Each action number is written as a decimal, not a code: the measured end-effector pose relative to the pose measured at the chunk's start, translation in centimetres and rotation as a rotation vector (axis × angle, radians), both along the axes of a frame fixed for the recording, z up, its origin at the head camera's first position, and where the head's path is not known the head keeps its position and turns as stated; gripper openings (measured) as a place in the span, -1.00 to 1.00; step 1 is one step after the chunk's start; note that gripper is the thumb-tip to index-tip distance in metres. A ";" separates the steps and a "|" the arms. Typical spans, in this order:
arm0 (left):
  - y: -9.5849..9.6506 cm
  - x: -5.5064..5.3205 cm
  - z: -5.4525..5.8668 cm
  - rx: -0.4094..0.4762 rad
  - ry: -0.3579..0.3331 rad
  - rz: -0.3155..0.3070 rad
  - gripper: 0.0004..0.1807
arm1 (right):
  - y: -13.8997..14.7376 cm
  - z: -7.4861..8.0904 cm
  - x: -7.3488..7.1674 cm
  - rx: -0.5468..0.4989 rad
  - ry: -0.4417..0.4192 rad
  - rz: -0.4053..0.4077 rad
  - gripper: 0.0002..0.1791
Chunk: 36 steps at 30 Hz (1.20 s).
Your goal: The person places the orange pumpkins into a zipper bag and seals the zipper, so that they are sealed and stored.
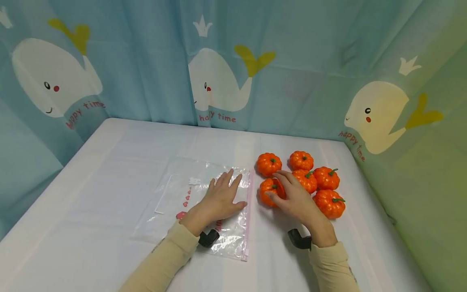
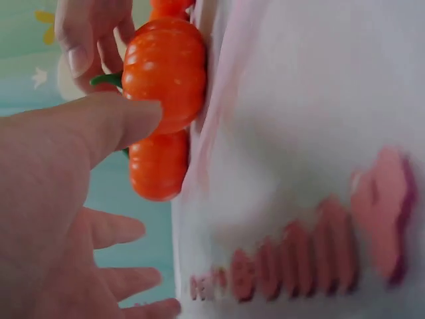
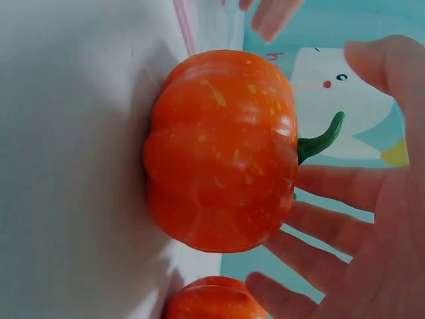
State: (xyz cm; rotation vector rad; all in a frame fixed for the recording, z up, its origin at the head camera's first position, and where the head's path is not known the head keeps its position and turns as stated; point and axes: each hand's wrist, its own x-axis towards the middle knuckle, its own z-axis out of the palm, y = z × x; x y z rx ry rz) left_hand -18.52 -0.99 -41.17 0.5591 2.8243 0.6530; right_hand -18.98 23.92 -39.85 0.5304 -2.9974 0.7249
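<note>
A clear zip bag [image 1: 233,239] with a pink zip edge and red printed hearts lies flat on the table. Over it my left hand [image 1: 219,200] is spread with straight fingers; whether it touches the plastic I cannot tell. Just right of the zip, my right hand [image 1: 297,198] reaches around an orange toy pumpkin [image 1: 267,190] with a green stem. In the right wrist view the fingers are loosely extended behind that pumpkin [image 3: 222,153], and the thumb stands apart from it. The left wrist view shows the pumpkin [image 2: 166,73] beyond the left thumb.
Several more toy pumpkins stand right of the bag, among them one at the back [image 1: 301,160] and one near the right forearm [image 1: 329,204]. A white-covered table [image 1: 91,194] bears everything. A blue whale-print curtain [image 1: 153,61] hangs behind and along the sides.
</note>
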 end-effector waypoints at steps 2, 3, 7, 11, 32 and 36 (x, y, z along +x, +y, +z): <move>0.1 0.1 -0.3 -0.008 -0.027 0.005 -0.06 | 0.0 -0.1 0.0 0.023 0.006 0.003 -0.29; 0.1 0.1 -0.4 -0.012 -0.038 0.004 -0.04 | -0.1 -0.1 0.0 0.032 0.009 0.007 -0.30; -0.1 0.1 -0.6 -0.023 -0.060 -0.028 0.03 | -0.1 0.0 0.0 0.057 0.001 0.019 -0.27; -0.5 -0.1 -0.7 -0.062 -0.067 -0.053 0.12 | -0.2 0.2 0.1 0.055 -0.029 0.030 -0.22; -1.2 -0.3 -0.7 -0.130 -0.107 0.010 0.15 | -0.2 -0.4 0.0 0.024 -0.035 0.063 -0.22; -1.4 -0.3 -0.5 -0.134 -0.116 0.027 0.15 | -0.5 -0.4 -0.1 0.010 0.001 0.080 -0.22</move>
